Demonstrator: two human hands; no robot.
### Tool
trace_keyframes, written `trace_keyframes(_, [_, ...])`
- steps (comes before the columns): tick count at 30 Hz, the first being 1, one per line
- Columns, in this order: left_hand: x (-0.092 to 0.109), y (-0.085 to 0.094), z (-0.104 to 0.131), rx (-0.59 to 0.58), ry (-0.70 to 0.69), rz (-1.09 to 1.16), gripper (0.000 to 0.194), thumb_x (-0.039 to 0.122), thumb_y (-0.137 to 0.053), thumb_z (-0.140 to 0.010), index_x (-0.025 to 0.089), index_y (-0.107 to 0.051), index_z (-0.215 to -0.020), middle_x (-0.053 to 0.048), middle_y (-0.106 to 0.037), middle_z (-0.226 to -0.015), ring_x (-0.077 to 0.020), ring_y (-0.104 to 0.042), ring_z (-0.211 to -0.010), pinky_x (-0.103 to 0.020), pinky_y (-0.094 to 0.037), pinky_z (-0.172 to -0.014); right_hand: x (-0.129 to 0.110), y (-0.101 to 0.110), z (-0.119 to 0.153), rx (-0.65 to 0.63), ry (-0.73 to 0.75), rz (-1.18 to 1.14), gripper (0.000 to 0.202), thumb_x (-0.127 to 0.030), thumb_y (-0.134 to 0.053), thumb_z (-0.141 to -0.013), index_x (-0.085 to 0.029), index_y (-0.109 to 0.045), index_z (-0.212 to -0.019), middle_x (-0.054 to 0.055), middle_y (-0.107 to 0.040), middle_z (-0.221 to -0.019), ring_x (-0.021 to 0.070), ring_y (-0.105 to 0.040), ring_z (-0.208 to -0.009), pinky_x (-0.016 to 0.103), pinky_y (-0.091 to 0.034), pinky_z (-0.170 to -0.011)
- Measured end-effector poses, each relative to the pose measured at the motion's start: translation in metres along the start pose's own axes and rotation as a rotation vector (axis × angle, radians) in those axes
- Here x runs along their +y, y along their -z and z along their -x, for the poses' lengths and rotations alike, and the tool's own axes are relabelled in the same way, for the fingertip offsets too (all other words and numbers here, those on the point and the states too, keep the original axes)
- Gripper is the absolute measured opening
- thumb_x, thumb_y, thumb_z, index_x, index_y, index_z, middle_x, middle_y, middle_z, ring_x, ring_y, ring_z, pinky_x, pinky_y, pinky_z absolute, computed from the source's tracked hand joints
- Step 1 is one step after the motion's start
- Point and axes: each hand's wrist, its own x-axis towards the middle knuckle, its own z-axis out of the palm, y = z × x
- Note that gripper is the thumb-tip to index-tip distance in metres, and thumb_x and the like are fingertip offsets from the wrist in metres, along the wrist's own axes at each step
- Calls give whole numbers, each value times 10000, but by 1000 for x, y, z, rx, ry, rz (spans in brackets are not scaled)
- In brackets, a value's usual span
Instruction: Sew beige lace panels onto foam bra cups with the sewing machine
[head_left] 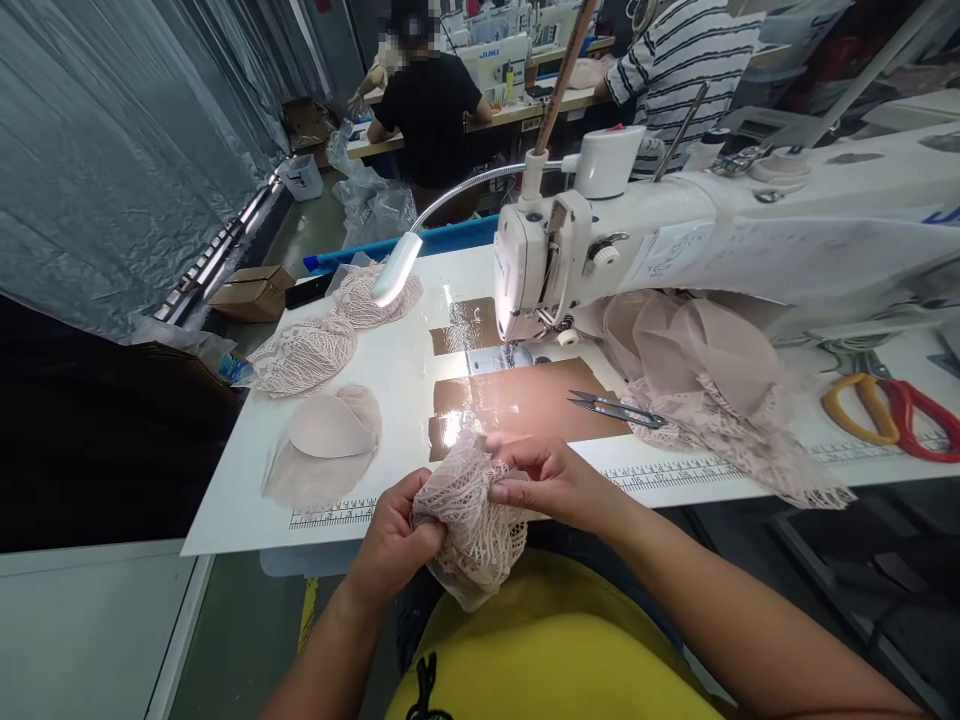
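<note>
Between my two hands, just over the table's front edge, is a beige lace bra cup (476, 520) with sheer fabric along its lower side. My left hand (397, 535) grips its left side, thumb on top. On the upper right, my right hand (551, 480) pinches the lace between thumb and fingers. Beyond them stands a white sewing machine (525, 260), its needle area lit, with brown tape (517, 395) on the table before it. Thread snips (616, 408) lie on the tape to the right of my hands.
Lace cups (304, 355) and a plain beige cup (330, 425) lie at left. More beige pieces (697, 350) are heaped under the machine arm. Scissors (892, 410) rest at right. A lamp (397, 268) hangs over the table (240, 500). Two people sit beyond.
</note>
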Motion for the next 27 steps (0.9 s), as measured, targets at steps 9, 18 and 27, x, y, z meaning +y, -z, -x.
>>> trace_keyframes(9, [1, -3, -8, 257, 183, 616, 498, 136, -677, -631, 182, -584, -1119, -48, -622, -989, -133, -606, -838, -237, -514, -734, 4, -4, 5, 476, 111, -386, 233, -393, -788, -661, -211, -659, -592, -13, -599, -608, 128, -524, -575, 275, -456, -594])
trace_keyframes(18, [-1, -47, -11, 214, 266, 585, 550, -2, -687, -561, 195, -624, -1071, -18, -685, -901, -146, -620, -782, -252, -507, -699, 8, -19, 1, 408, 70, -203, 127, -326, -751, -715, -216, -741, -653, 17, -689, -703, 168, -596, -675, 317, -490, -688])
trace_keyframes(27, [-6, -8, 15, -32, 115, 261, 307, 173, -707, -743, 149, -519, -501, 0, -522, -545, -110, -529, -580, -268, -450, -636, -14, 9, 6, 659, 0, -468, 237, -385, -816, -614, -211, -655, -611, -15, -639, -607, 128, -556, -528, 280, -486, -557])
